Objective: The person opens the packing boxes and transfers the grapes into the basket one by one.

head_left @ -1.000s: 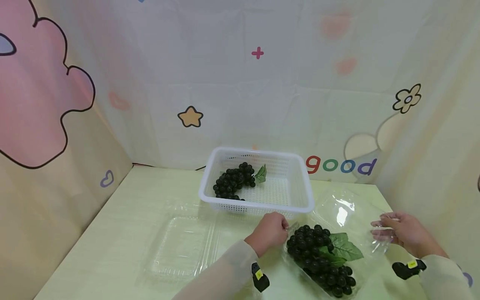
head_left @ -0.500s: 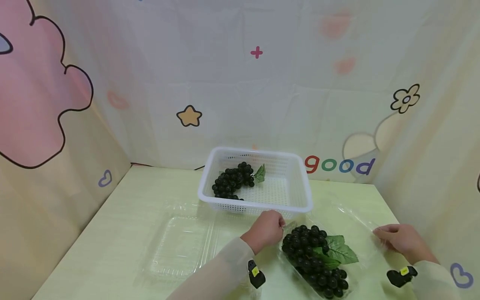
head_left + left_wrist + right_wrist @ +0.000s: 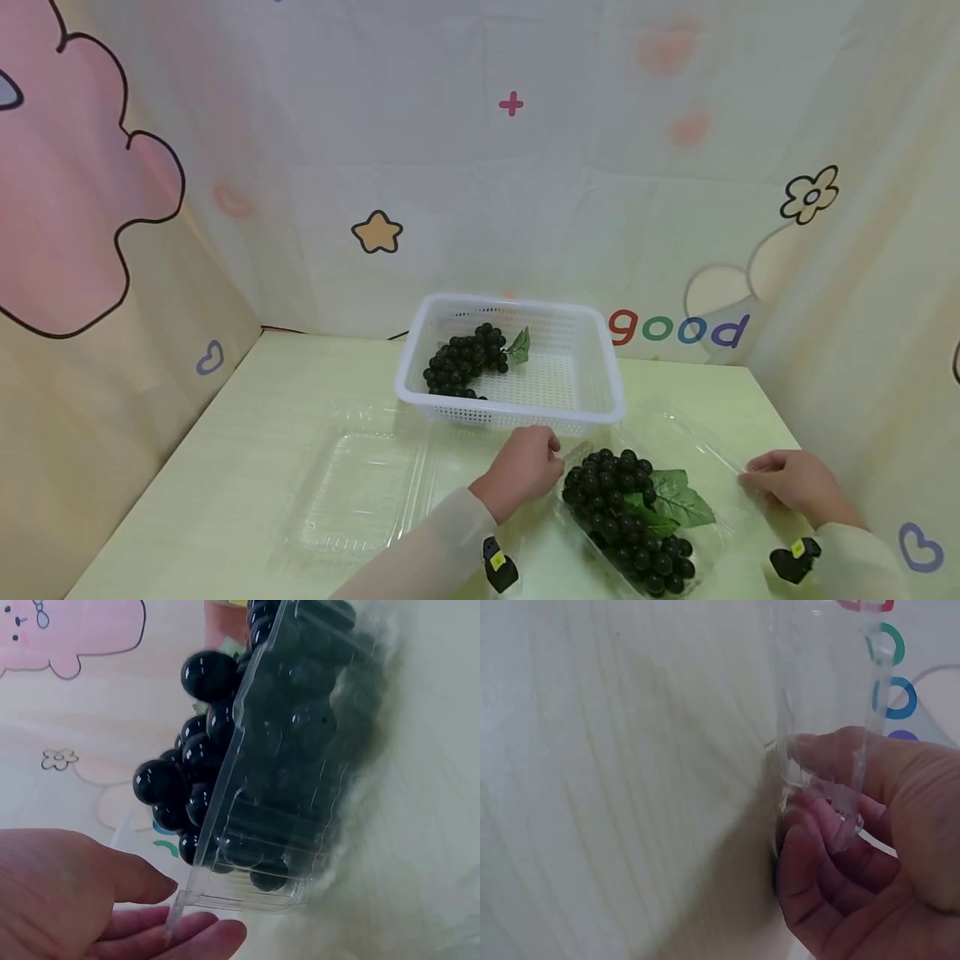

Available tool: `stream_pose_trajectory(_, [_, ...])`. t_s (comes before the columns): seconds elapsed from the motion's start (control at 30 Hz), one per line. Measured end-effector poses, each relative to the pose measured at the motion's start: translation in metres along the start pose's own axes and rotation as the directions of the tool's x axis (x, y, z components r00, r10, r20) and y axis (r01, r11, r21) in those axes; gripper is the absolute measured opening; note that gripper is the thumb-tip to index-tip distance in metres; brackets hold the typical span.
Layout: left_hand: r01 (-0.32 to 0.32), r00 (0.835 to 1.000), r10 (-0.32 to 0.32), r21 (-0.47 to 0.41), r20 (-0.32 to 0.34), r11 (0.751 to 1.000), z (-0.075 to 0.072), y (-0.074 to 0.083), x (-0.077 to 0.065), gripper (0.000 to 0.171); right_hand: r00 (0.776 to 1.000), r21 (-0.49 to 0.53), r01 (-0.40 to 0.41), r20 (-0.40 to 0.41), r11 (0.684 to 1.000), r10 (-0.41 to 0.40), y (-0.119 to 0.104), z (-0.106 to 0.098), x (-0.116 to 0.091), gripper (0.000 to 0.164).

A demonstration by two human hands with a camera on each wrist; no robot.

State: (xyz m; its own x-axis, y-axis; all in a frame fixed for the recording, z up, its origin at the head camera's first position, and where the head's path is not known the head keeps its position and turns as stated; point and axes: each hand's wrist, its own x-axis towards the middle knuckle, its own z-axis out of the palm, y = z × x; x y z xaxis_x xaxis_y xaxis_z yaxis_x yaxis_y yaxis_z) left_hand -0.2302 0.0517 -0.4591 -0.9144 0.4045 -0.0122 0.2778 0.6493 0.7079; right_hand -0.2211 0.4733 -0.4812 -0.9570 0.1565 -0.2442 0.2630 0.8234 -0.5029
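A bunch of dark grapes (image 3: pixel 611 508) with green leaves (image 3: pixel 678 500) lies in the base of a clear plastic clamshell box (image 3: pixel 225 776). At the near-left corner of its rim, my left hand (image 3: pixel 522 467) pinches the edge between thumb and fingers; the left wrist view shows this grip (image 3: pixel 112 900). The box's clear lid (image 3: pixel 693 437) lies folded out to the right, low over the table. My right hand (image 3: pixel 806 483) holds the lid's outer edge, and in the right wrist view the fingers (image 3: pixel 802 870) curl round the transparent plastic (image 3: pixel 825 697).
Behind the box stands a white perforated basket (image 3: pixel 592 400) with another bunch of dark grapes (image 3: pixel 465 360) at its left. A second clear clamshell box (image 3: pixel 352 492) lies open on the pale wooden table (image 3: pixel 247 433). Printed curtains (image 3: pixel 450 150) close off the back and sides.
My right hand has lowered the lid toward the table, and its fingers have closed on the edge. The grape box and left hand have shifted slightly left in view.
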Motion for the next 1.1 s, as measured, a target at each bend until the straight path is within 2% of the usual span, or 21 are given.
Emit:
stream_pose_trajectory(0.17, [0.069, 0.998, -0.07, -0.09, 0.0, 0.993, -0.005, -0.001, -0.016, 0.034, 0.998, -0.108, 0.053, -0.011, 0.993, -0.055, -0.009, -0.004, -0.001, 0.064])
stream_pose_trajectory(0.3, [0.129, 0.992, -0.128, -0.149, 0.017, 0.98, -0.009, -0.003, -0.029, 0.04, 0.994, -0.14, 0.098, -0.039, 0.985, -0.105, -0.023, -0.008, -0.006, 0.064])
stream_pose_trajectory(0.43, [0.204, 0.979, -0.192, -0.233, 0.071, 0.951, -0.012, -0.004, -0.039, 0.04, 0.984, -0.162, 0.155, -0.061, 0.975, -0.167, -0.047, -0.009, -0.014, 0.061])
stream_pose_trajectory(0.57, [0.249, 0.968, -0.219, -0.343, 0.124, 0.906, -0.01, -0.004, -0.048, 0.026, 0.976, -0.12, 0.21, -0.039, 0.97, -0.216, -0.073, -0.002, -0.02, 0.056])
stream_pose_trajectory(0.67, [0.254, 0.967, -0.215, -0.42, 0.139, 0.871, -0.006, -0.003, -0.054, 0.02, 0.972, 0.003, 0.231, 0.032, 0.973, -0.231, -0.09, 0.007, -0.025, 0.056])
stream_pose_trajectory(0.8, [0.261, 0.965, -0.209, -0.486, 0.16, 0.834, 0.002, 0.0, -0.062, 0.023, 0.964, 0.154, 0.208, 0.133, 0.966, -0.229, -0.108, 0.021, -0.03, 0.055])
stream_pose_trajectory(0.9, [0.267, 0.963, -0.208, -0.527, 0.17, 0.807, 0.011, 0.003, -0.066, 0.025, 0.957, 0.173, 0.211, 0.163, 0.962, -0.239, -0.117, 0.028, -0.031, 0.052])
stream_pose_trajectory(1.1, [0.269, 0.963, -0.218, -0.59, 0.157, 0.761, 0.029, 0.006, -0.068, 0.025, 0.947, 0.125, 0.252, 0.171, 0.96, -0.271, -0.127, 0.032, -0.032, 0.04])
